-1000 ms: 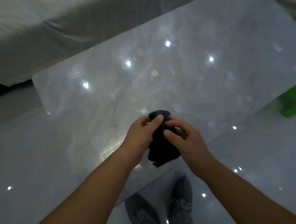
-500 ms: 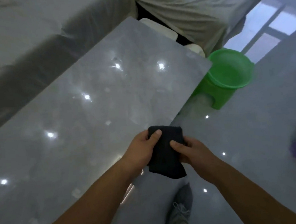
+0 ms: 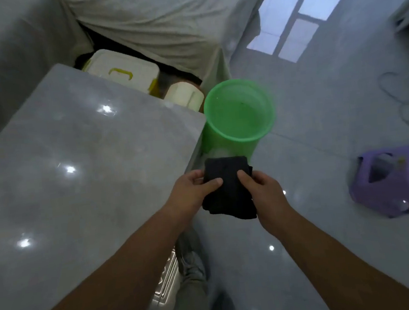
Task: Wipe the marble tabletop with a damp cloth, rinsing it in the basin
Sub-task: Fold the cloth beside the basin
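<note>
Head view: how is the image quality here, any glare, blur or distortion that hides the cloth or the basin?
Head view: dim, bluish light; small bright ceiling-light reflections dot the tabletop and floor, and a window reflection glares at top right. Wide-angle bending curves the edges. Slight softness overall, but the dark cloth, held by the left hand and right hand, and the green basin read clearly.

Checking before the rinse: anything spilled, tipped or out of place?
The purple stool lies tipped on its side on the floor at right. The green basin stands upright, no spill visible; both hands hold the dark cloth.
</note>
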A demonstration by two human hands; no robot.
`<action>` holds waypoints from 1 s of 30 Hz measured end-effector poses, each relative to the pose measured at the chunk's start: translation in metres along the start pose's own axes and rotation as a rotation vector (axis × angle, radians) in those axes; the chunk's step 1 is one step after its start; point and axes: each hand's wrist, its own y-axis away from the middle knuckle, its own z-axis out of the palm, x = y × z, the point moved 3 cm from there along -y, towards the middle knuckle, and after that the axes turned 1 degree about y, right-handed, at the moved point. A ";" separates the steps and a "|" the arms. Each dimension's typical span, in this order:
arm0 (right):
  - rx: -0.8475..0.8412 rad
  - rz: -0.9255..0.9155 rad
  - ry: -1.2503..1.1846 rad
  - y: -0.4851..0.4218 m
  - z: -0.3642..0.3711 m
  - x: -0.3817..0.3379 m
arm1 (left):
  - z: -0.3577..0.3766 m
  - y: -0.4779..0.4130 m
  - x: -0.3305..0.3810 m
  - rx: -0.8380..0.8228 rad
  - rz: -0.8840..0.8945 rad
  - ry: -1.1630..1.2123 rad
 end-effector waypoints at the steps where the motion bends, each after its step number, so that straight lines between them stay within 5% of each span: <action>1: -0.005 0.008 -0.014 -0.016 -0.004 -0.007 | 0.008 -0.017 0.006 0.000 0.002 -0.011; 18: 0.211 0.152 0.017 -0.322 -0.038 0.028 | 0.055 -0.335 -0.011 0.101 -0.055 -0.374; 30: 0.332 0.103 0.241 -0.388 -0.050 0.054 | 0.071 -0.384 -0.040 0.270 0.067 -0.543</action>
